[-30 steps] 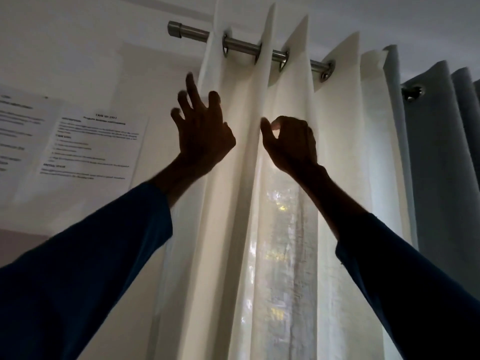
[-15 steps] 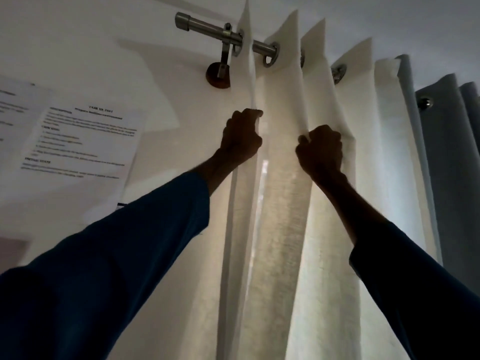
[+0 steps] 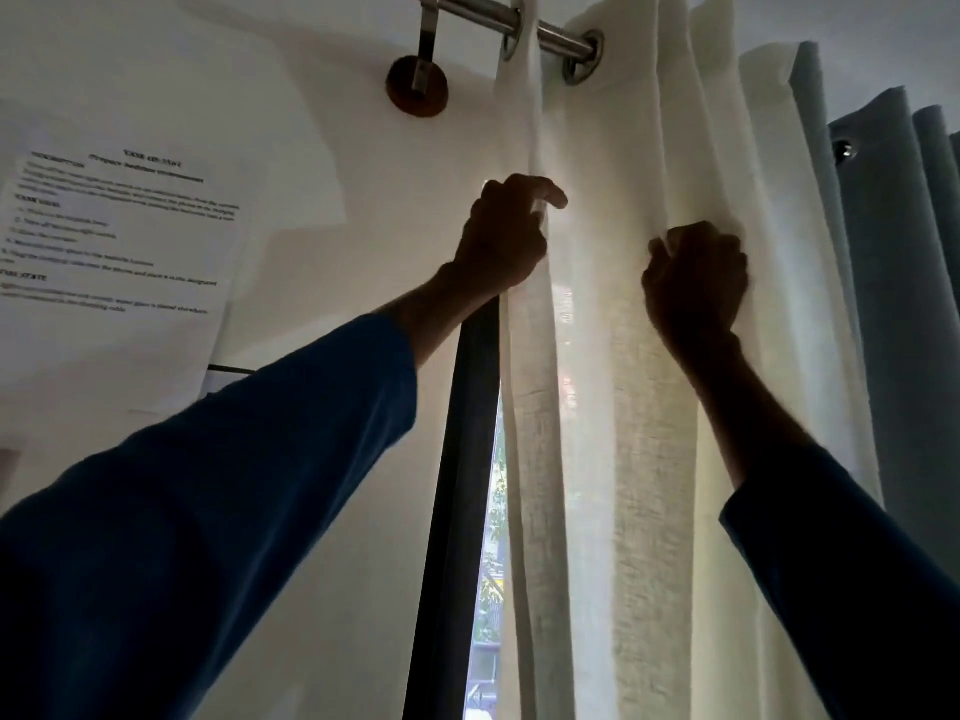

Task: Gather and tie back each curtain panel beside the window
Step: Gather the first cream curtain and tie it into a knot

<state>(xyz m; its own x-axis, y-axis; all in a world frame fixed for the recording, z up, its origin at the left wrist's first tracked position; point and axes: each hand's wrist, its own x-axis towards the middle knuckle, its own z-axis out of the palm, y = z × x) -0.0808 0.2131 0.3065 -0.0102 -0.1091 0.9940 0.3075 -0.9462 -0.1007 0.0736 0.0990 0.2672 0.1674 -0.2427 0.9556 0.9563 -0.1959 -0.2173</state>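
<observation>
You reach both arms up and forward, the left hand (image 3: 501, 236) higher, its grip clamped on the leading edge of the curtain (image 3: 613, 381) below the rod (image 3: 553, 32). Your right hand (image 3: 693, 285) is fisted on a fold further right. The curtain hangs bunched beside the frame (image 3: 454, 485).

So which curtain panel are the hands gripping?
The cream panel: the left hand grips its leading edge, the right hand grips a fold. The grey-blue panel to its right hangs untouched.
</observation>
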